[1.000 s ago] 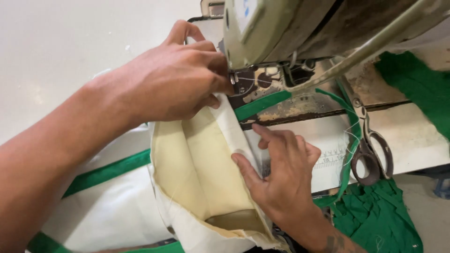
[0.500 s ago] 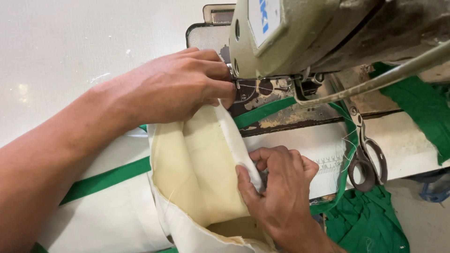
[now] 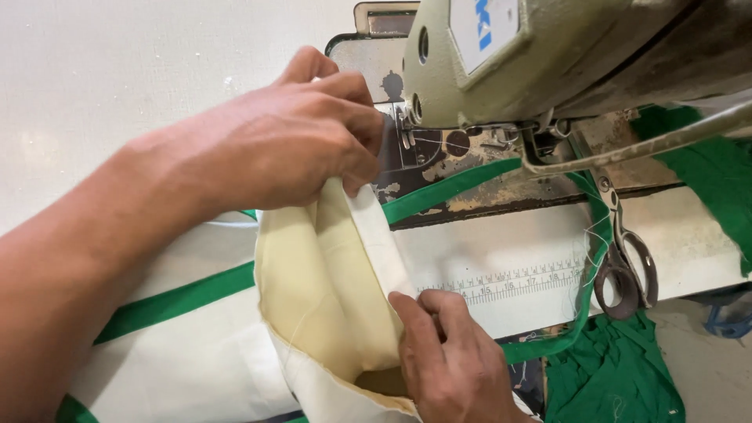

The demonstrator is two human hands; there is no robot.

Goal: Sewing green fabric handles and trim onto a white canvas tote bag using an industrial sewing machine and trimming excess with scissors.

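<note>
Right hand point(image 3: 454, 356) at near edge of tabletop point(image 3: 94, 94), fingers bent, pinching the folded rim of the cream fabric bag point(image 3: 329, 290). Left hand point(image 3: 290, 145) farther in, fingers curled tight on the bag's upper rim, just beside the sewing machine point(image 3: 548, 55) needle area. White tabletop w/ printed ruler strip; scissors point(image 3: 627, 270) hang at right edge. Bag: cream lining, white outside, mouth open, green tape point(image 3: 462, 184) running under machine.

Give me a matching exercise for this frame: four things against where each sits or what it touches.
1. left hand
2. right hand
3. scissors
4. green tape

A. hangs at the table's right edge
B. pinches the cream fabric by the needle
C. runs under the sewing machine head
D. presses the fabric's white edge near the printed ruler

Pairs: 1-B, 2-D, 3-A, 4-C
</note>
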